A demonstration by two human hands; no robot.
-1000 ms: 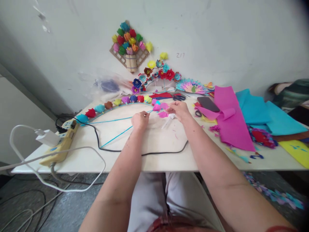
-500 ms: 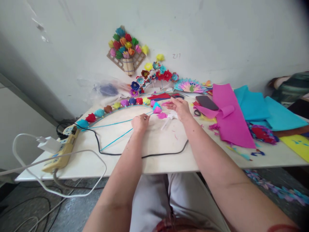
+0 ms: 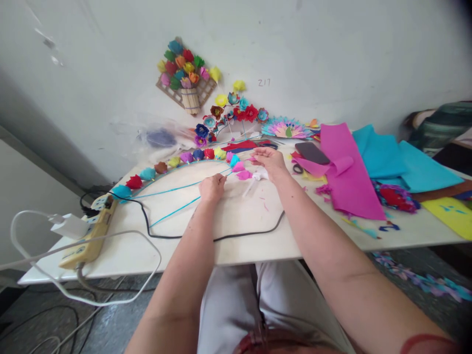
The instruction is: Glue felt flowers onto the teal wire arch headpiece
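Observation:
My left hand (image 3: 213,188) is closed around a thin blue-wrapped stem, whose tip carries a paper flower (image 3: 238,166) with pink and turquoise petals. To the right of the flower, my right hand (image 3: 270,161) pinches a small pink petal (image 3: 251,159), mostly covered by the fingers. Below that hand lies a white glue gun (image 3: 260,174), partly hidden, beside a loose pink petal (image 3: 244,175). An arc of coloured paper flowers (image 3: 161,167) on a blue stem curves across the table to the left. Two blue stems (image 3: 173,211) run out past my left hand.
A power strip (image 3: 88,241) with white and black cables sits at the left edge. A black cable (image 3: 243,237) crosses in front of me. On the right lie a phone (image 3: 311,153), scissors (image 3: 298,169), magenta paper (image 3: 354,182) and turquoise paper (image 3: 424,167). Paper flowers (image 3: 250,113) stand behind.
The view has shifted slightly, so the scene sits further left. My right fingers have drawn in around the pink petal, covering more of it. My left hand keeps its hold on the stem.

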